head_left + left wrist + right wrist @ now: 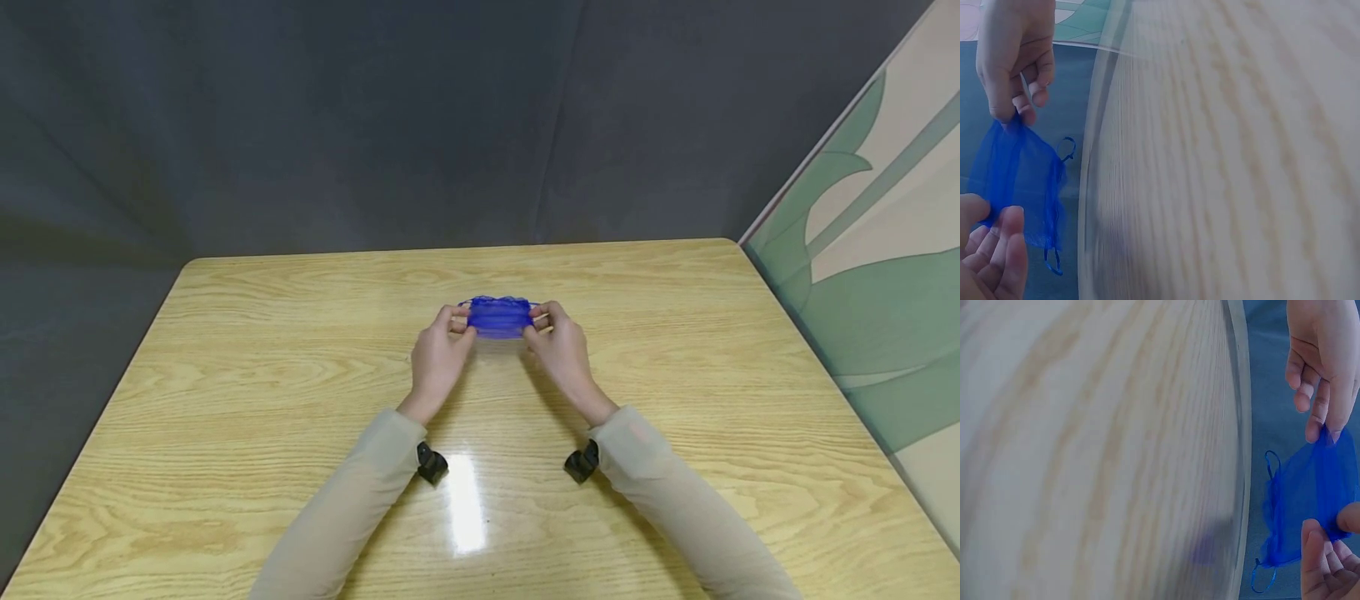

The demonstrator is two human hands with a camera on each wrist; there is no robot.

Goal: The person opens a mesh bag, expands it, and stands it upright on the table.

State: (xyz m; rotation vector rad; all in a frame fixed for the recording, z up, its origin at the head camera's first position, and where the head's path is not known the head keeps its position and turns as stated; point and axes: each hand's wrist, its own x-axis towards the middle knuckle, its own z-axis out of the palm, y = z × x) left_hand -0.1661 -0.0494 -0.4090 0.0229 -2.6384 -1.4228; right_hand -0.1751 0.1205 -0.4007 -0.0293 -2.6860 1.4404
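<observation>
- Here's the blue mesh bag (500, 318), held up off the table (225, 417), squarely between two hands, its long axis running left to right from one to the other.
- Left hand (438, 352) on the bag's left end, thumb and fingertips closed in a pinch!
- Right hand (562, 350) mirrors that at the bag's right end, pinching too; neither hand is nearer.
- Ruffled edge and string loops (1054, 270) on the bag's far side, away from the person.
- Dark curtain (375, 125) beyond the bag.
</observation>
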